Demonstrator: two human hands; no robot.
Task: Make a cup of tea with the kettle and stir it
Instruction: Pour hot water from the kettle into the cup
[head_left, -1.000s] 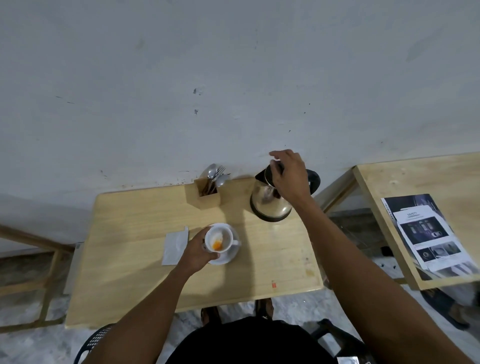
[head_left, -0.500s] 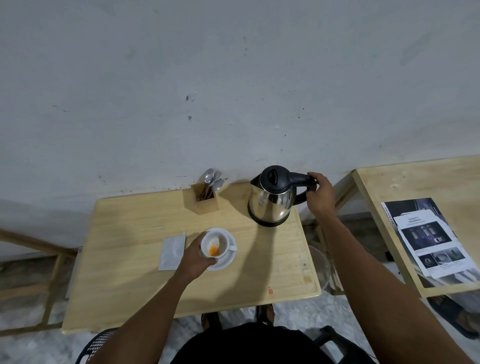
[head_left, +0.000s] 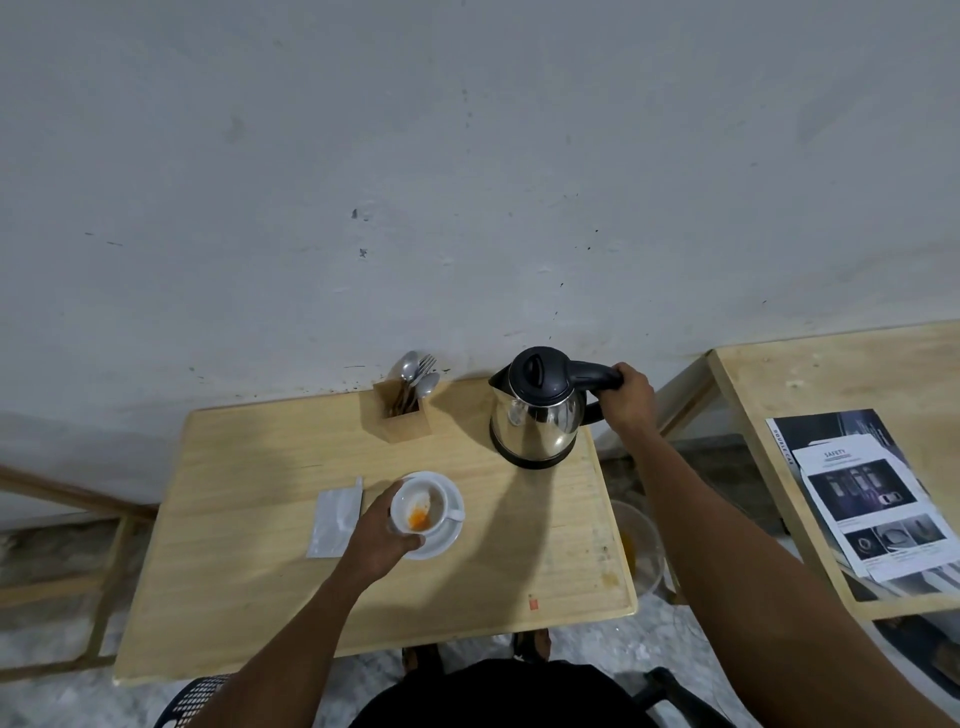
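A steel kettle (head_left: 535, 421) with a black lid stands upright at the back right of the wooden table (head_left: 249, 571). My right hand (head_left: 628, 400) is wrapped around its black handle. A white cup (head_left: 418, 506) with orange powder at its bottom sits on a white saucer (head_left: 449, 525) in the table's middle. My left hand (head_left: 379, 530) grips the cup's left side. A wooden holder (head_left: 402, 415) with spoons and a fork stands left of the kettle.
A white sachet (head_left: 335, 517) lies left of the cup. A second wooden table (head_left: 841, 374) with printed sheets (head_left: 872, 499) stands to the right. A bowl (head_left: 641, 545) sits on the floor in the gap between the tables. The wall is close behind.
My right hand left the kettle's lid and moved right to close around the handle. The lid is now shut. My left hand stayed on the cup.
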